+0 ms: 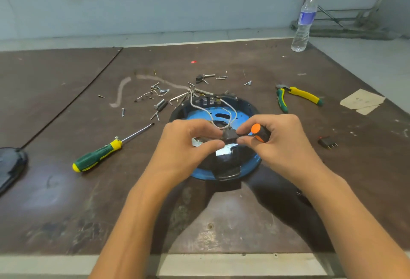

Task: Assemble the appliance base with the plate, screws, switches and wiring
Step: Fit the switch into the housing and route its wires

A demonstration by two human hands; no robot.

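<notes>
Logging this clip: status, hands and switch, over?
Left hand pinching black switch. Right hand pinching it too, orange-handled screwdriver in its grip. Switch wired, held over blue base. Nothing blocking.

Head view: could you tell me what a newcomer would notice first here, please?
At centre, the left hand and right hand pinch a black switch over the blue base; the right also holds an orange-capped tool. A green screwdriver lies to the left, pliers to the right, with loose screws scattered behind.
</notes>
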